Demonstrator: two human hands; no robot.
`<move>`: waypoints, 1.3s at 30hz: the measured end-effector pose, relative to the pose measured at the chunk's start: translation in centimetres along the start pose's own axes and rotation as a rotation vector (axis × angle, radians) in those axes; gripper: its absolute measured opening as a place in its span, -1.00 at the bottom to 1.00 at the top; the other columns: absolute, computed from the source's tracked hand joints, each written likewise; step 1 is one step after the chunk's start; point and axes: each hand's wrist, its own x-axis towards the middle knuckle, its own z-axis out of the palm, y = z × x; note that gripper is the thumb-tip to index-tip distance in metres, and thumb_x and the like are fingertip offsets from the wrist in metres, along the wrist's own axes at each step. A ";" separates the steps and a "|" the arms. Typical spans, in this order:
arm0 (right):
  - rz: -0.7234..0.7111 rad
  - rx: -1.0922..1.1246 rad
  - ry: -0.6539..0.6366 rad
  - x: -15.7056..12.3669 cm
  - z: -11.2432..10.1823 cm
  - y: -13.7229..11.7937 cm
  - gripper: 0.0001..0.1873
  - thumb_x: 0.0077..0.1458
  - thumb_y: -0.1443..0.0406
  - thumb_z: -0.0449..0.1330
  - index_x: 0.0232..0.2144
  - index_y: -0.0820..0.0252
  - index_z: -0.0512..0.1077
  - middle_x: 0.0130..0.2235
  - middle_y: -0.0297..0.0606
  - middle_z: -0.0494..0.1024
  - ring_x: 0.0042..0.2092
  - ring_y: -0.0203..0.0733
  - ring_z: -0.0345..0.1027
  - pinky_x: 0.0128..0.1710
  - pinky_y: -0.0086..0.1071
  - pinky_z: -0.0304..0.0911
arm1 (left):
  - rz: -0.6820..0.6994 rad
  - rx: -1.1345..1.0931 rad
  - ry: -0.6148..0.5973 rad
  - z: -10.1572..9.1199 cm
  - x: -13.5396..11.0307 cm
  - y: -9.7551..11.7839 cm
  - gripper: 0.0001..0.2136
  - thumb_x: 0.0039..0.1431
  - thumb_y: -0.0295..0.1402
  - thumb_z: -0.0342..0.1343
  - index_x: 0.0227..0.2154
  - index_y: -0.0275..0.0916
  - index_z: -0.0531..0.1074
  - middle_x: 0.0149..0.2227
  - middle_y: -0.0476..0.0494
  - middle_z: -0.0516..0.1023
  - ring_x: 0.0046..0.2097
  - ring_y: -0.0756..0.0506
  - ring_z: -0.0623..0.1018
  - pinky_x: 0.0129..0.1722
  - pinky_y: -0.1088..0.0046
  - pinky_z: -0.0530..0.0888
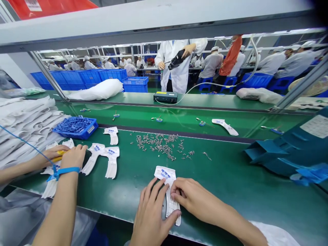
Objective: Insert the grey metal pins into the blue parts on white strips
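Observation:
A white plastic handle shell (166, 173) with blue pieces in its head lies on the green work surface before me. My left hand (153, 212) steadies it, fingers along its left side and thumb at its lower right edge. My right hand (196, 198) is closed in a pinch over the shell's grip; whatever its fingertips hold is hidden. Beyond the shell spreads a loose scatter of small metal screws (164, 145). Left of my hands lie more white shells (112, 162), also with blue pieces in them.
At the left, a co-worker's hands (73, 159) work with a yellow tool (58, 155). A blue tray (84, 133) of small blue parts stands near stacked white material (28, 126). Teal bins (282, 153) stand at right. Small wired parts (159, 119) lie on the green belt (179, 118).

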 end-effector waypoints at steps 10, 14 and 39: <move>-0.011 -0.055 0.030 0.0 0.6 -0.1 -0.85 0.25 0.33 0.05 -0.41 0.12 0.30 -0.32 -0.34 0.48 -0.30 -0.20 0.31 -0.34 -0.39 0.06 | -0.003 -0.019 -0.012 -0.1 0.0 0.1 -0.45 0.23 -0.17 0.17 0.25 -0.07 0.21 0.31 -0.07 0.26 0.33 -0.29 0.21 0.22 0.04 0.32; 0.027 -0.054 0.038 0.1 0.6 -0.1 -0.89 0.23 0.33 0.08 -0.38 0.10 0.27 -0.32 -0.34 0.48 -0.29 -0.17 0.31 -0.35 -0.38 0.04 | 0.002 -0.006 -0.006 -0.1 0.1 0.0 -0.45 0.21 -0.17 0.18 0.24 -0.10 0.23 0.31 -0.10 0.27 0.32 -0.30 0.23 0.21 0.05 0.33; 0.247 0.886 0.289 1.0 -1.6 3.3 -0.54 -0.05 -0.03 0.34 -0.35 0.09 0.24 -0.42 -0.43 0.47 -0.44 -0.29 0.37 -0.50 -0.46 0.24 | -0.033 -0.060 0.260 -1.5 0.0 -3.0 -0.55 0.34 -0.33 -0.01 0.26 -0.04 0.16 0.24 -0.14 0.34 0.31 -0.23 0.22 0.21 0.07 0.31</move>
